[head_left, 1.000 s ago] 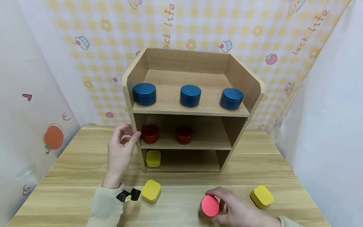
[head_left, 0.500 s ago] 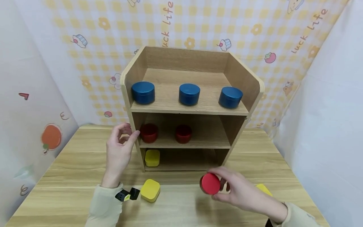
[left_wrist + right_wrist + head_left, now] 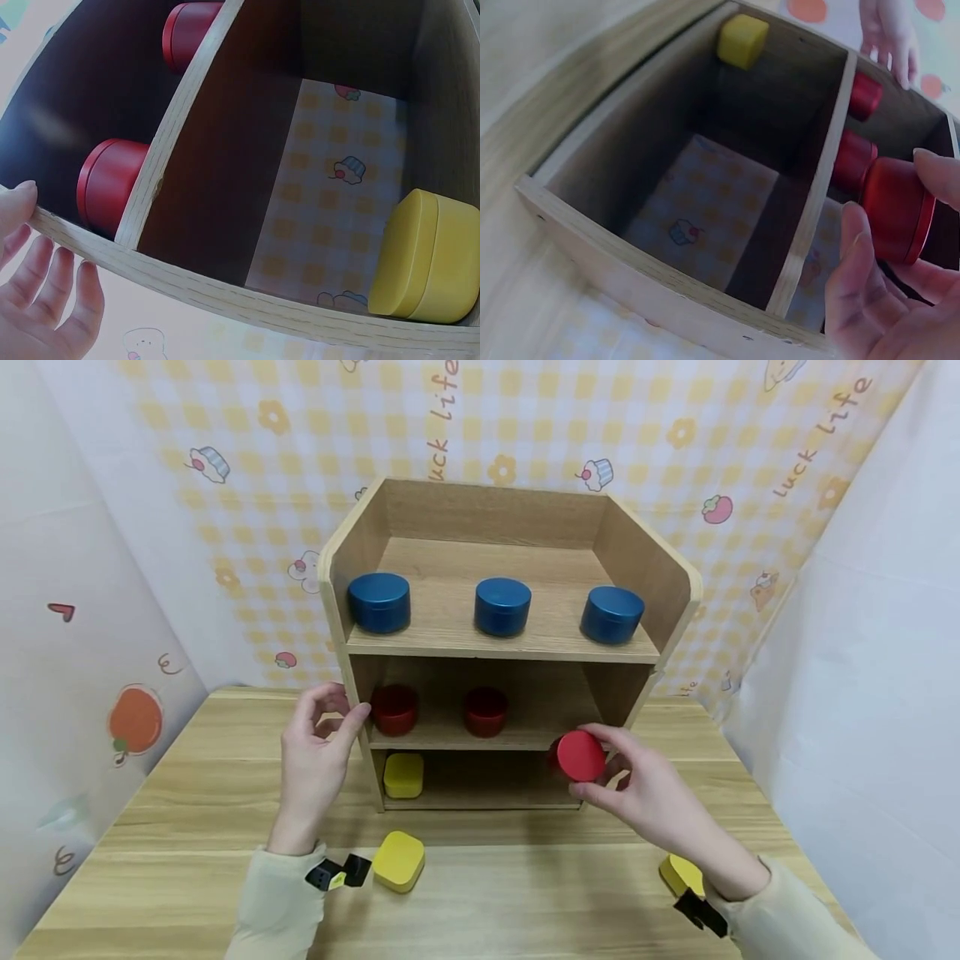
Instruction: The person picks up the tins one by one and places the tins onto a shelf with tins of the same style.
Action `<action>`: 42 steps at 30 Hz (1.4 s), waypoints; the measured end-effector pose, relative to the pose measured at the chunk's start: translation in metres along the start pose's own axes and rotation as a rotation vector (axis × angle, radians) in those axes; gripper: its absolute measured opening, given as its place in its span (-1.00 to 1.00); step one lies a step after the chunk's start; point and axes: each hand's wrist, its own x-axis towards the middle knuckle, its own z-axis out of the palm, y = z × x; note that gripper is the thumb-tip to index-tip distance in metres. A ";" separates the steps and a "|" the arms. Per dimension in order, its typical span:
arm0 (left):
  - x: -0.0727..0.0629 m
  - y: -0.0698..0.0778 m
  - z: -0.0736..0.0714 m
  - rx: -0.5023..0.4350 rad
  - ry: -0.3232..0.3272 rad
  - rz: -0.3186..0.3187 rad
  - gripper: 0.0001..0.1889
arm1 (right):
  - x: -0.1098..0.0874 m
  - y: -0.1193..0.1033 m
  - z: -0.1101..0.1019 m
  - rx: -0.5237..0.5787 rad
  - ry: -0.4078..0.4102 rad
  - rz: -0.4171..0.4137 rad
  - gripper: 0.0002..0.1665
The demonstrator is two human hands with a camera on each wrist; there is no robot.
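My right hand [image 3: 656,789] holds a red round tin [image 3: 581,756] between thumb and fingers, in front of the right part of the wooden shelf unit [image 3: 495,512]. In the right wrist view this tin [image 3: 894,206] is close to the middle board. My left hand [image 3: 315,768] grips the unit's left side panel, thumb at the front edge and fingers outside. Two red tins stand on the middle level, one at the left [image 3: 394,710] and one at the centre [image 3: 486,712]. A yellow rounded-square tin [image 3: 403,776] sits at the left of the bottom level.
On the top level stand three blue round tins, left [image 3: 380,603], centre [image 3: 502,607] and right [image 3: 612,615]. One yellow tin [image 3: 399,862] lies on the table before the unit. Another yellow tin [image 3: 681,875] is partly hidden by the right forearm. Patterned cloth [image 3: 525,427] hangs behind.
My right hand has lifted the red tin from near the table front, up and forward to the right side of the unit. The left hand stays on the side panel.
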 end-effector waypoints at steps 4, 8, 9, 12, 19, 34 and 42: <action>0.000 0.000 0.000 -0.003 -0.005 0.000 -0.67 | 0.008 0.001 -0.002 -0.006 0.038 0.061 -0.26; 0.000 0.002 0.000 -0.005 -0.006 -0.002 -0.68 | 0.014 0.001 -0.001 -0.040 0.082 0.101 -0.27; 0.000 0.002 0.000 -0.006 -0.006 -0.003 -0.68 | 0.015 0.001 0.001 -0.055 0.098 0.098 -0.28; 0.000 0.002 0.000 -0.010 -0.006 -0.008 -0.68 | 0.018 0.002 0.008 -0.119 0.158 0.059 -0.31; 0.000 0.002 0.000 -0.011 -0.007 -0.017 -0.68 | 0.024 0.000 0.022 -0.251 0.273 0.047 -0.34; 0.000 -0.001 -0.001 0.005 -0.012 -0.010 -0.67 | 0.035 -0.005 0.035 -0.320 0.304 0.212 -0.24; 0.001 -0.002 -0.001 0.009 -0.010 -0.009 -0.68 | 0.036 -0.003 0.040 -0.399 0.368 0.199 -0.25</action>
